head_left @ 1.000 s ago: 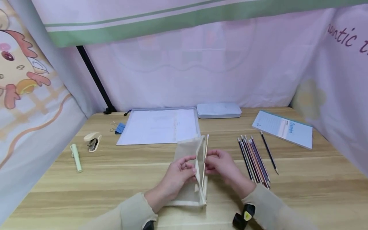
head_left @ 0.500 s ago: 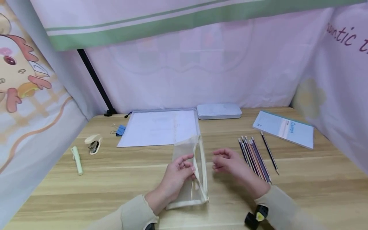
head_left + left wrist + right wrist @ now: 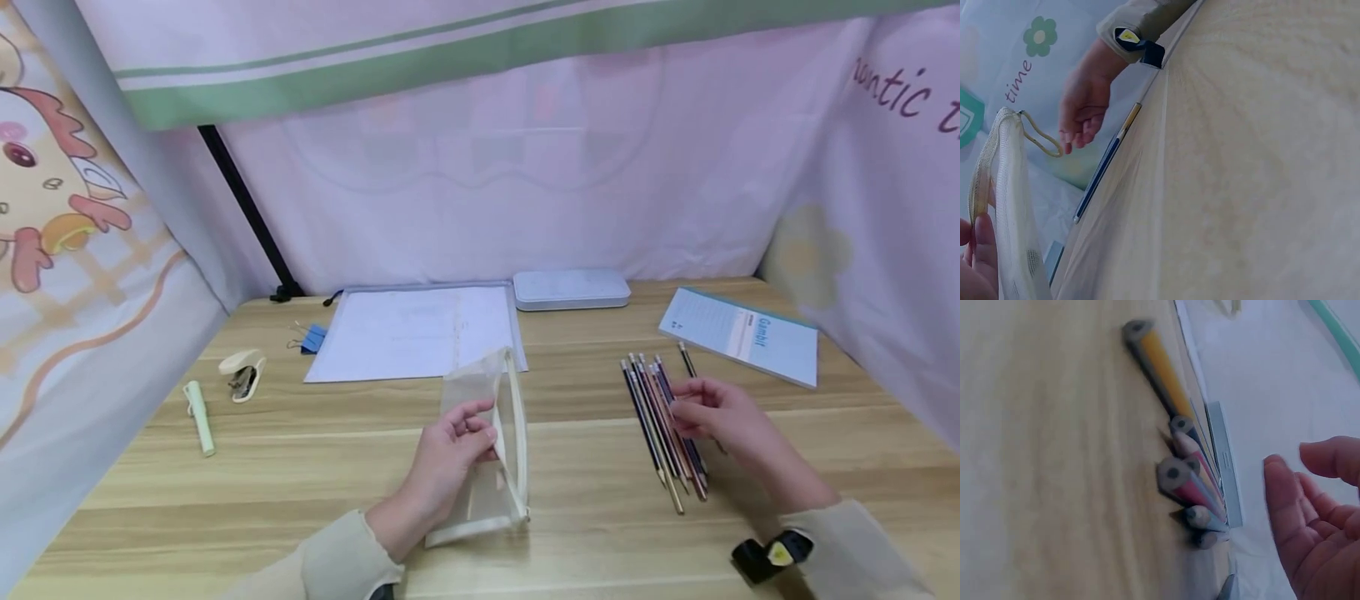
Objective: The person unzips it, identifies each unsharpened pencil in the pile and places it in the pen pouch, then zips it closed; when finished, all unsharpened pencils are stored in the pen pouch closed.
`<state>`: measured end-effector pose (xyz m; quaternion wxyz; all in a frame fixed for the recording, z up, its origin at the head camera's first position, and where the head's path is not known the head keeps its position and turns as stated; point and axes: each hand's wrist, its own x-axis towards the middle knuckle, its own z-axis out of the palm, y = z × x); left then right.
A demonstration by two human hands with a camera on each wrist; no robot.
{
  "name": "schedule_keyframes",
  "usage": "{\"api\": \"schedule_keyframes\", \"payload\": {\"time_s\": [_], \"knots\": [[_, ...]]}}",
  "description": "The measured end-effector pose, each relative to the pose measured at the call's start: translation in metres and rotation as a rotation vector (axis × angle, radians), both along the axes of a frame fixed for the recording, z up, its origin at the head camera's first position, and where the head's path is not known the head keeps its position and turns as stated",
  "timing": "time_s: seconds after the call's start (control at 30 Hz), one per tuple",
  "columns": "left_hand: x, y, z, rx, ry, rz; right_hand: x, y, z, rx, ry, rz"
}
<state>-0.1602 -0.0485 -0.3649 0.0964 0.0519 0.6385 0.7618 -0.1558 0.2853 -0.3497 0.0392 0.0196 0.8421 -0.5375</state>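
Note:
My left hand (image 3: pixel 442 462) pinches the opened edge of a pale mesh zip pencil case (image 3: pixel 471 382), which stands partly upright on the table. The left wrist view shows the thumb and fingers at the rim of this case (image 3: pixel 1013 206). To the right, my right hand (image 3: pixel 731 421) hovers over a loose bundle of pencils (image 3: pixel 651 417). In the right wrist view the thumb and forefinger are apart, with nothing between them, and the pencil ends (image 3: pixel 1174 475) lie off to one side. A single dark pencil (image 3: pixel 686 358) beside the bundle is partly hidden behind the right hand.
Behind the case lies a white sheet-covered board (image 3: pixel 405 333), with a pale blue tin (image 3: pixel 572 289) beside it. A notepad (image 3: pixel 738 333) is at the back right. On the left are a blue binder clip (image 3: pixel 313 338), a stapler (image 3: pixel 243 375) and a light green pen (image 3: pixel 198 418).
A pencil held at the case's mouth has gone down into it, released by the right hand. That hand has moved right to the pencil bundle. The left hand keeps its hold, shifting slightly left.

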Motion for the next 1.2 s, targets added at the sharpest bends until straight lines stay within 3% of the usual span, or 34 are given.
{"api": "schedule_keyframes", "payload": {"time_s": [0.17, 0.37, 0.67, 0.83, 1.07, 1.2], "knots": [[0.001, -0.001, 0.001, 0.001, 0.008, 0.004, 0.002, 0.011, -0.009, 0.059, -0.061, 0.043], [0.001, -0.002, 0.002, 0.006, 0.006, 0.006, 0.000, 0.012, -0.013, 0.186, -0.056, 0.108], [0.002, -0.002, 0.001, 0.015, 0.020, 0.011, -0.005, 0.010, -0.016, 0.328, -0.096, 0.017], [0.002, -0.002, 0.000, 0.015, 0.017, 0.003, -0.005, 0.010, -0.014, 0.369, -0.082, 0.024], [0.001, -0.001, -0.002, 0.030, 0.016, 0.012, -0.011, 0.006, -0.006, 0.554, -0.065, 0.084], [0.002, -0.001, -0.003, 0.037, 0.014, 0.022, -0.014, 0.005, -0.002, 0.592, -0.082, 0.081]]}}
